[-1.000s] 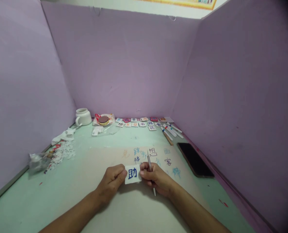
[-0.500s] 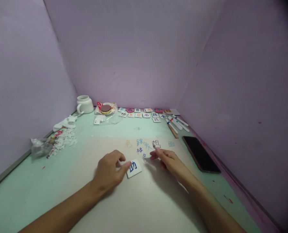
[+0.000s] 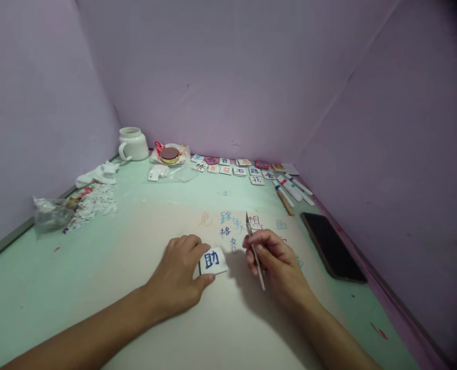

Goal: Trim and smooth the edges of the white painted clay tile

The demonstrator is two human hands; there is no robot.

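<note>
The left hand (image 3: 182,275) holds a white tile (image 3: 212,260) flat on the surface (image 3: 221,329), fingers closed on its edges. The right hand (image 3: 277,262) grips a thin metal tool (image 3: 254,250), just beside the tile.

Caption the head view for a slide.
Left hand pins a white card with a blue character to the table; right hand holds a thin tool.

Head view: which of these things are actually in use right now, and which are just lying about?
In use:
left hand pinning the tile
right hand gripping the tool
paper under both

Lying about:
mug
tile rows
markers
phone
scraps
bag
</note>
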